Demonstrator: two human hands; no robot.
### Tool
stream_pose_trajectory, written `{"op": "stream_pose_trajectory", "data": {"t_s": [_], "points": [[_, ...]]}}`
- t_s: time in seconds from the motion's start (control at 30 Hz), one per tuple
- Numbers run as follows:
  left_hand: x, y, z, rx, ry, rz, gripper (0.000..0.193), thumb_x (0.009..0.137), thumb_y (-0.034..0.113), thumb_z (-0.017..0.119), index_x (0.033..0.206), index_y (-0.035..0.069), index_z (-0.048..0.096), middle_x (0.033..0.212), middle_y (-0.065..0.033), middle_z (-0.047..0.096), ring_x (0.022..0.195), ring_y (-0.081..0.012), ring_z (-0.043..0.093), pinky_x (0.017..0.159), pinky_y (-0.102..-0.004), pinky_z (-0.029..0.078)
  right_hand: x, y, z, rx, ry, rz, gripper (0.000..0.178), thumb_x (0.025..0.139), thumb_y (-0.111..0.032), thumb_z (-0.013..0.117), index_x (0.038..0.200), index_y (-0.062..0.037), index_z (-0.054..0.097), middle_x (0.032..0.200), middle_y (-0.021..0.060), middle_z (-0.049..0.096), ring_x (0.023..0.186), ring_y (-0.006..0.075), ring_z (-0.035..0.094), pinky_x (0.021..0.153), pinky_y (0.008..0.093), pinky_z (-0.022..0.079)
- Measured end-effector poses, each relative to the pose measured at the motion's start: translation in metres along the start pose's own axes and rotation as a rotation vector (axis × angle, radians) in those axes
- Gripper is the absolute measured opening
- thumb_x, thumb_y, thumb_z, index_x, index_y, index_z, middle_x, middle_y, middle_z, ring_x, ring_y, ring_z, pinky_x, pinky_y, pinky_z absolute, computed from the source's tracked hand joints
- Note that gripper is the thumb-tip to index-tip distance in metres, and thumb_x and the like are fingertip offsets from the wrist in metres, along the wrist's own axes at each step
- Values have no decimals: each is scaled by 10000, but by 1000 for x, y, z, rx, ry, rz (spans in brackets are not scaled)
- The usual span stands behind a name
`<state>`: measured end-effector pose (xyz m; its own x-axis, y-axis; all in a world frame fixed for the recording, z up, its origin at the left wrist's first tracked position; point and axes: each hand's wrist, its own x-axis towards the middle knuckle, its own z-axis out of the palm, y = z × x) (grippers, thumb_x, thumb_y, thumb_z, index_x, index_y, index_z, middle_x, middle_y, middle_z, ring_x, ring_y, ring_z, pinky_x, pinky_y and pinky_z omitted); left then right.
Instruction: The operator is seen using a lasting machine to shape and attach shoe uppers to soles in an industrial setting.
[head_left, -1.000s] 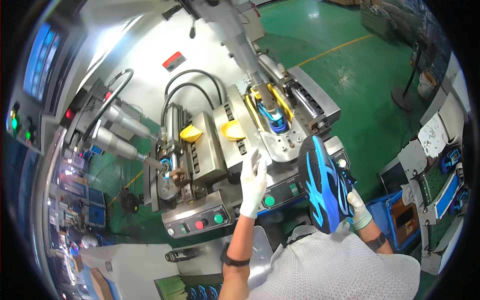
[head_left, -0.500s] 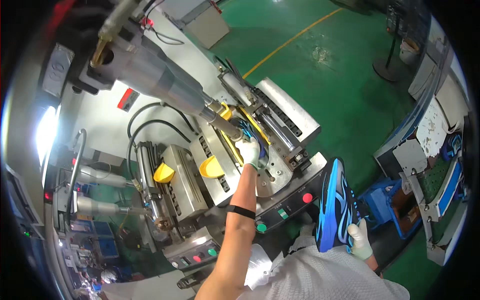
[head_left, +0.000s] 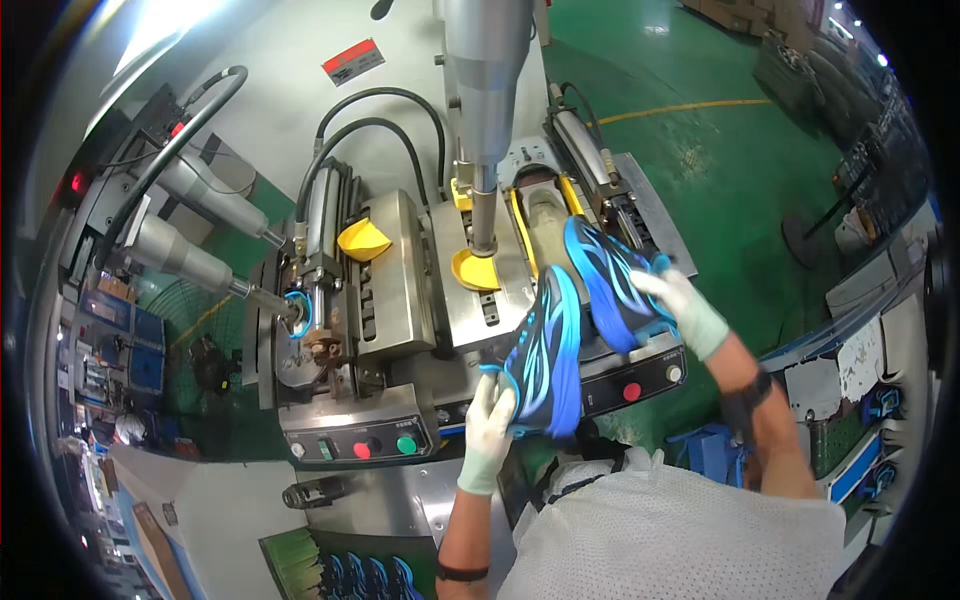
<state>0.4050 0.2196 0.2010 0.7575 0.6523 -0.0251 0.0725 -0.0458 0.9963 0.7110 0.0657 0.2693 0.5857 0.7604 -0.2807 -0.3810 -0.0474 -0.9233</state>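
Observation:
My left hand (head_left: 488, 422), in a white glove, grips a blue and black sports shoe (head_left: 548, 360) by its heel end, toe pointing away from me. My gloved right hand (head_left: 682, 305) is closed on the heel of a second blue and black sports shoe (head_left: 612, 285), tilted with its toe to the far left. Both shoes hang close together over the front of a metal pressing machine (head_left: 482, 318). Beyond the right shoe, a pale form (head_left: 548, 222) lies between yellow-edged clamps (head_left: 521, 235) with no shoe on it.
A thick grey press column (head_left: 487, 100) comes down left of the form. Yellow pads (head_left: 364, 240) sit on the metal blocks. Red and green buttons line a front panel (head_left: 360, 440). More blue shoes (head_left: 370, 578) stand on a rack at the bottom.
My left hand has come back from the machine's clamps, bringing a shoe off the form. The right hand has lifted its shoe forward beside it. My view has swung left.

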Motion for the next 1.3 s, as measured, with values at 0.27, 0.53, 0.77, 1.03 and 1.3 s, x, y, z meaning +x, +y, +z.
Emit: {"op": "stream_pose_trajectory", "data": {"t_s": [0.27,0.53,0.77,1.03,1.3], "points": [[-206,-5,-63,290,317,-407,478,935,219,592,1335,-33,522,1125,-153,658,1038,-218,628,913,-342,492,259,120,22,-1209,477,-210,620,810,-378,673,1168,108,532,1113,326,638,1062,432,648,925,485,517],[-295,-147,-56,83,845,-625,634,938,124,597,1477,-33,302,1336,-246,547,1245,-331,550,1073,-410,407,263,107,3,-1252,199,-204,597,798,-521,671,944,58,688,925,286,694,917,422,681,801,473,516],[-307,-245,-42,270,984,-580,708,820,92,736,1413,48,353,1325,-277,531,1215,-486,520,1000,-514,446,99,138,102,-1129,38,-923,613,951,-239,651,1411,97,423,1407,268,509,1310,347,502,1112,382,373],[-385,-226,-167,580,259,-599,660,957,498,528,1405,15,504,1482,-199,472,1386,-335,434,1171,-413,324,-53,315,148,-1789,-449,-757,1010,692,-161,825,1501,66,266,1576,329,208,1482,501,149,1221,536,161],[-540,-241,-335,1051,521,-895,591,810,394,765,1227,38,546,1117,-183,629,1026,-364,655,887,-470,538,-125,294,121,-1640,-465,-535,841,872,-140,713,1543,34,235,1581,306,247,1485,444,223,1212,491,206]]}}
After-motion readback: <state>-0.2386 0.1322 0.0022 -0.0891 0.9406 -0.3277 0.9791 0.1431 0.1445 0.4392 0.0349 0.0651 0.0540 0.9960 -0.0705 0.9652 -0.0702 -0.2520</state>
